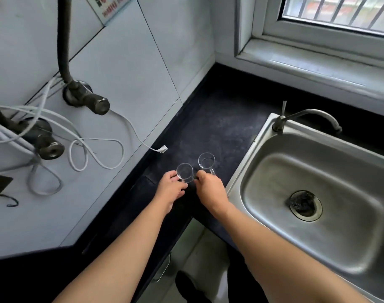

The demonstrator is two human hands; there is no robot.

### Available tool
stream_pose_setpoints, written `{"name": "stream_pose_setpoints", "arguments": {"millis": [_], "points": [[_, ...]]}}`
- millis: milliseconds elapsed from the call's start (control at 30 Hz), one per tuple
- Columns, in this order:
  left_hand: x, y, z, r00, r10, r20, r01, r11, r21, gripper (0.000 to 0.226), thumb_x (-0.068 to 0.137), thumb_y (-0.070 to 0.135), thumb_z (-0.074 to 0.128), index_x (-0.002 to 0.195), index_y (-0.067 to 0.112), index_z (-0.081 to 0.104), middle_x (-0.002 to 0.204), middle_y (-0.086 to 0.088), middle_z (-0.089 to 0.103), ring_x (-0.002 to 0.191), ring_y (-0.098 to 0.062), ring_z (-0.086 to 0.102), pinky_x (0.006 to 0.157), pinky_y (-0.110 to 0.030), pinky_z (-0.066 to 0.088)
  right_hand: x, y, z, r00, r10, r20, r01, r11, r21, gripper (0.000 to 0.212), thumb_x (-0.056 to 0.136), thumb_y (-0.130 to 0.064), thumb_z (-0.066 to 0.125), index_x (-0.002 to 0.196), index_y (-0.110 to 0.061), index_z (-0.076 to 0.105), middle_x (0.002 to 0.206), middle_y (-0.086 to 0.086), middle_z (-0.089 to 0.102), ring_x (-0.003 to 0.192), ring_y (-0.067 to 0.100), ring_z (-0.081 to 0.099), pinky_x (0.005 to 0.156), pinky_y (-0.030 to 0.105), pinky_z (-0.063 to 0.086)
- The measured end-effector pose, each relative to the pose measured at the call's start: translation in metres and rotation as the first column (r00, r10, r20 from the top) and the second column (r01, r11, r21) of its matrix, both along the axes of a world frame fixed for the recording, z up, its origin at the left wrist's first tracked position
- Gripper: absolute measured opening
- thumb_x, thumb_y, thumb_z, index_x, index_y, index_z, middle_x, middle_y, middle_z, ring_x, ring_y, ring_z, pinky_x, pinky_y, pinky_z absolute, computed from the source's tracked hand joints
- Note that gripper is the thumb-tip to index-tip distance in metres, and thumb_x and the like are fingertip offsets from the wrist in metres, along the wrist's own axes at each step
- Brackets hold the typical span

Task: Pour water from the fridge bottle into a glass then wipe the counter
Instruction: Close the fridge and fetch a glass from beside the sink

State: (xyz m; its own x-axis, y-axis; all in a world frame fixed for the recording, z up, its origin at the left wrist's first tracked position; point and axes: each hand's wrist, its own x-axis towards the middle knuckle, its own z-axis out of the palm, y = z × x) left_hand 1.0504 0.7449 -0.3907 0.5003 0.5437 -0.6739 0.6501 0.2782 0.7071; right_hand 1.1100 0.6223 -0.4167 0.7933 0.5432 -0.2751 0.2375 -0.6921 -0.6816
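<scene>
Two bare forearms are stretched forward over the dark counter (219, 119). The left hand (172, 189) is curled around the nearer clear glass mug (185, 172), which is touched at its left side. The right hand (210, 189) is closed on what is judged to be this mug's handle. Just behind, a second glass mug (206, 161) is standing upright, free. The steel sink (317, 193) lies right; a white cable (129, 127) hangs left. No fridge bottle is seen.
</scene>
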Motion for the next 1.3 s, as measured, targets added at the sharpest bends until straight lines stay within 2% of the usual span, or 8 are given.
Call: {"name": "stream_pose_setpoints", "arguments": {"millis": [67, 167, 300, 433, 600, 767, 1067, 1300], "points": [[-0.006, 0.001, 0.003, 0.997, 0.072, 0.032, -0.07, 0.995, -0.066, 0.039, 0.09, -0.01, 0.059, 0.121, 0.013, 0.056, 0.107, 0.002, 0.067, 0.094, -0.012, 0.063, 0.086, -0.037, 0.053, -0.006, -0.002, 0.008, 1.0, 0.003, -0.001, -0.003, 0.999, 0.039, 0.016, 0.096, -0.018, 0.052, 0.083, -0.009, 0.049, 0.084, 0.015, 0.067, 0.08, 0.04, 0.06, 0.065, 0.041, 0.044], [-0.018, 0.003, 0.011, 0.977, 0.185, 0.106, -0.165, 0.971, -0.174, 0.03, 0.089, -0.01, 0.063, 0.109, 0.013, 0.063, 0.104, -0.003, 0.068, 0.093, -0.017, 0.066, 0.085, -0.037, 0.053, -0.016, -0.005, 0.023, 1.0, 0.027, 0.005, -0.028, 0.996, 0.087, 0.017, 0.096, -0.021, 0.054, 0.086, -0.007, 0.053, 0.083, 0.014, 0.069, 0.08, 0.039, 0.061, 0.066, 0.043, 0.047], [-0.045, 0.012, 0.026, 0.919, 0.355, 0.173, -0.292, 0.905, -0.309, 0.031, 0.088, -0.01, 0.061, 0.114, 0.007, 0.062, 0.102, -0.008, 0.07, 0.084, -0.019, 0.071, 0.079, -0.035, 0.055, -0.031, -0.002, 0.048, 0.996, 0.083, 0.024, -0.085, 0.99, 0.112, 0.019, 0.098, -0.027, 0.055, 0.09, -0.009, 0.056, 0.086, 0.011, 0.07, 0.08, 0.036, 0.062, 0.07, 0.043, 0.05], [-0.084, 0.022, 0.047, 0.86, 0.461, 0.217, -0.371, 0.859, -0.354, 0.027, 0.092, -0.006, 0.054, 0.115, 0.004, 0.062, 0.105, -0.011, 0.068, 0.087, -0.022, 0.07, 0.079, -0.035, 0.055, -0.053, 0.008, 0.072, 0.98, 0.193, 0.053, -0.198, 0.973, 0.121, 0.019, 0.099, -0.028, 0.053, 0.091, -0.012, 0.055, 0.083, 0.007, 0.068, 0.077, 0.031, 0.061, 0.07, 0.042, 0.05], [-0.142, 0.03, 0.075, 0.778, 0.575, 0.252, -0.483, 0.804, -0.347, 0.025, 0.092, -0.006, 0.052, 0.111, 0.005, 0.064, 0.098, -0.009, 0.071, 0.084, -0.022, 0.069, 0.081, -0.037, 0.054, -0.092, 0.031, 0.09, 0.938, 0.335, 0.083, -0.345, 0.923, 0.172, 0.016, 0.097, -0.027, 0.057, 0.089, -0.014, 0.057, 0.081, 0.002, 0.068, 0.072, 0.024, 0.061, 0.065, 0.038, 0.049], [-0.222, 0.036, 0.095, 0.634, 0.73, 0.255, -0.639, 0.681, -0.358, 0.026, 0.093, -0.007, 0.05, 0.109, 0.006, 0.065, 0.095, -0.008, 0.072, 0.079, -0.021, 0.068, 0.075, -0.035, 0.055, -0.151, 0.064, 0.108, 0.841, 0.517, 0.16, -0.539, 0.825, 0.171, 0.017, 0.098, -0.029, 0.056, 0.093, -0.013, 0.06, 0.084, 0.004, 0.07, 0.074, 0.027, 0.064, 0.064, 0.039, 0.048], [-0.425, 0.037, 0.095, 0.409, 0.862, 0.301, -0.782, 0.501, -0.371, 0.025, 0.093, -0.005, 0.051, 0.102, 0.009, 0.069, 0.082, -0.004, 0.076, 0.074, -0.016, 0.074, 0.077, -0.036, 0.054, -0.323, 0.109, 0.117, 0.608, 0.762, 0.223, -0.794, 0.584, 0.17, 0.013, 0.098, -0.024, 0.057, 0.096, -0.014, 0.064, 0.082, 0.001, 0.07, 0.071, 0.021, 0.063, 0.065, 0.038, 0.051], [-0.601, 0.036, 0.079, 0.377, 0.888, 0.265, -0.853, 0.444, -0.274, 0.029, 0.09, -0.008, 0.051, 0.096, 0.014, 0.069, 0.084, -0.002, 0.074, 0.079, -0.012, 0.073, 0.075, -0.031, 0.051, -0.496, 0.137, 0.106, 0.465, 0.864, 0.195, -0.885, 0.444, 0.143, 0.012, 0.096, -0.021, 0.061, 0.094, -0.01, 0.065, 0.081, 0.005, 0.07, 0.07, 0.025, 0.064, 0.066, 0.042, 0.052]]}}
